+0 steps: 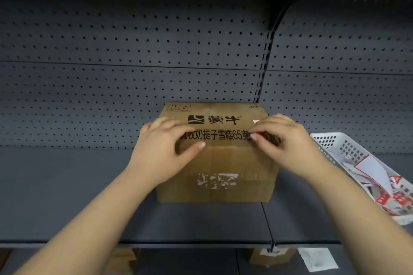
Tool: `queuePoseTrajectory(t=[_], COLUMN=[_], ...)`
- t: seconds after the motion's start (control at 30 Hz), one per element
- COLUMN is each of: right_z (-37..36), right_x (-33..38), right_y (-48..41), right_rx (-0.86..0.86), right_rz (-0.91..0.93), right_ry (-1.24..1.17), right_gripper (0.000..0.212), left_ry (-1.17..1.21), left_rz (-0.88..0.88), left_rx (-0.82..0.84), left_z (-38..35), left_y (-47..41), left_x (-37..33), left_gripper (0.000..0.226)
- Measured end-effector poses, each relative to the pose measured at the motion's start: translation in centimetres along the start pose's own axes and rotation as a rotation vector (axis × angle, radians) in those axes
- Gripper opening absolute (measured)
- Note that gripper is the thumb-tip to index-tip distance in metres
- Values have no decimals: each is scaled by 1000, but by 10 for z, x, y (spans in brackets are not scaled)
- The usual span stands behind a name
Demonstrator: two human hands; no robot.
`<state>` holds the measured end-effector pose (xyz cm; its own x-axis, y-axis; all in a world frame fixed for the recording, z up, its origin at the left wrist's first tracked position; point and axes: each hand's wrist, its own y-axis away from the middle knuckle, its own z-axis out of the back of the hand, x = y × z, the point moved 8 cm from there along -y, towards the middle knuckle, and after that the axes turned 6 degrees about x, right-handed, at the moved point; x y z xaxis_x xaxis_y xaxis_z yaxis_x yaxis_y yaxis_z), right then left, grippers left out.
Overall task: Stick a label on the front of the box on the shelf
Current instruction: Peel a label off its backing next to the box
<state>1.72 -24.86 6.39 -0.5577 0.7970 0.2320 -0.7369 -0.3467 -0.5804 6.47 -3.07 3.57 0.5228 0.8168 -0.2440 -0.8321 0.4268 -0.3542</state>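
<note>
I see my left hand (163, 149) resting open on the cardboard box (218, 169); my right hand (288, 143) pinches something I can't identify, white basket (339, 140) just right.

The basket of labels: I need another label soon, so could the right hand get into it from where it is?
Probably yes. The basket sits open-topped just right of the right hand, with nothing between them.

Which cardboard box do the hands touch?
The printed box on the upper shelf; left hand and right hand rest on it. Two boxes below sit untouched.
</note>
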Motion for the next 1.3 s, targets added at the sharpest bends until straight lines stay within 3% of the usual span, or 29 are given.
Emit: queuePoseTrajectory(t=[0.1,0.27,0.43,0.63,0.87,1.1,1.3], right_z=[8,-4,-25,-24,-28,-21,-29], right_x=[-29,-73,-94,-101,-94,-120,-158], right_y=[-12,-32,-43,-47,-51,-35,-2], right_rx=[-12,164,360,322,321,120,-205], right_rz=[-130,-314,-302,-280,-182,-277,-398], right_ry=[-76,-78,-49,-180,-51,-561,-1200], right_gripper=[9,17,25,11,4,10,16], left_ry=[29,63,30,-2,-25,-26,-23], left_rz=[-23,-30,-40,-37,-42,-39,-38], left_rx=[-58,-47,-52,-48,-28,-10,-15], left_z=[4,-4,-8,-9,-11,-12,-8], left_y=[-14,-30,-29,-28,-27,-27,-27], left_x=[-1,-4,-7,-10,-10,-10,-13], left_gripper=[50,45,42,41,40,41,39])
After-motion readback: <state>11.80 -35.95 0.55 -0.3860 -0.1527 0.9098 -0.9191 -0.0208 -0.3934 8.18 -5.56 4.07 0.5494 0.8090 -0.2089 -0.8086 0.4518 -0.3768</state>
